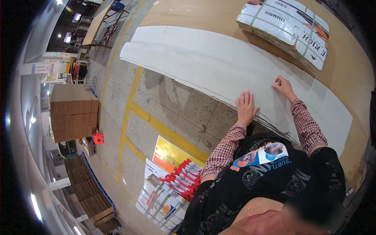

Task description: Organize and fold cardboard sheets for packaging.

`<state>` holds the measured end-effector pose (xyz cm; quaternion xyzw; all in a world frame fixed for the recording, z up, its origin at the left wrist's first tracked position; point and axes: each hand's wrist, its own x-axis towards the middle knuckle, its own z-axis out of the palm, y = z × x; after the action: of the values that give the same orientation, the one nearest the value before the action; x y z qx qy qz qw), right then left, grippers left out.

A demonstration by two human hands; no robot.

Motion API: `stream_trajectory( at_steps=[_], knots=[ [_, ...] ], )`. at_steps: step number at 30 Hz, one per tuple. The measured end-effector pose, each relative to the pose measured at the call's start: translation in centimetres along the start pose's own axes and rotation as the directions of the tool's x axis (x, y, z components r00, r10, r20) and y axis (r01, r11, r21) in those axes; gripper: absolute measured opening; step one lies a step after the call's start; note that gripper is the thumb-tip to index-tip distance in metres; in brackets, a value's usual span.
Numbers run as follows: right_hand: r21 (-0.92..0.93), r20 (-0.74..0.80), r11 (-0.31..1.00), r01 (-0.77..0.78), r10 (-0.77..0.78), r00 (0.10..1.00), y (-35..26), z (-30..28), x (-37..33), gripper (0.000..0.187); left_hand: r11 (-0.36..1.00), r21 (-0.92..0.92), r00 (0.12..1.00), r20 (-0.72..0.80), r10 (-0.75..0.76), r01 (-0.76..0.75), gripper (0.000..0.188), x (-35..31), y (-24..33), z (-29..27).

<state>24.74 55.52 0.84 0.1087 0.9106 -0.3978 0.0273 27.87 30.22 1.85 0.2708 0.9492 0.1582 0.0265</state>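
Observation:
A long stack of white cardboard sheets [196, 62] lies across the worktop in front of me, its near edge uneven and layered. My left hand [246, 109] rests flat near that edge, fingers stretched out and slightly spread. Farther in and to the right, my right hand [284, 88] is over the white surface with its fingers curled together. Whether anything small is between those fingers is too hard to see. Both forearms are in checked red-and-white sleeves.
A strapped bundle of printed cartons [282, 23] sits beyond the sheets on brown board [188, 13]. At lower left stand a strapped white bundle [160, 201] and red-and-white pieces [184, 176]. Brown cardboard stacks [74, 119] line the far left, past yellow floor lines [131, 98].

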Motion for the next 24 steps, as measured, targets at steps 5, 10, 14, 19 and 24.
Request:
stream_trajectory(
  at_steps=[5, 10, 14, 19, 24],
  knots=[
    [0.21, -0.007, 0.978, -0.022, 0.024, 1.0, 0.1, -1.3, -0.3, 0.03, 1.0, 0.031, 0.999, 0.044, 0.001, -0.002, 0.071, 0.1, 0.0, -0.4],
    [0.095, 0.133, 0.992, -0.083, 0.07, 0.989, 0.5, -0.9, 0.7, 0.037, 0.998, 0.057, 0.995, 0.097, -0.012, 0.006, 0.072, 0.2, 0.2, -0.3],
    [-0.12, 0.208, 0.993, 0.018, 0.007, 0.978, 1.4, 0.0, 0.9, 0.043, 0.998, 0.069, 0.996, 0.092, 0.001, -0.008, 0.072, 0.2, 0.4, 0.0],
    [0.0, 0.104, 0.999, 0.046, -0.046, 0.994, 1.2, 0.6, 0.3, 0.042, 1.0, 0.017, 1.0, 0.026, 0.004, -0.004, 0.075, 0.1, 0.3, 0.0],
    [-0.012, 0.01, 0.998, 0.056, -0.056, 0.998, 0.6, 0.1, -0.6, 0.036, 0.996, 0.077, 0.999, 0.038, 0.031, -0.034, 0.073, 0.0, 0.6, 0.4]
  ],
)
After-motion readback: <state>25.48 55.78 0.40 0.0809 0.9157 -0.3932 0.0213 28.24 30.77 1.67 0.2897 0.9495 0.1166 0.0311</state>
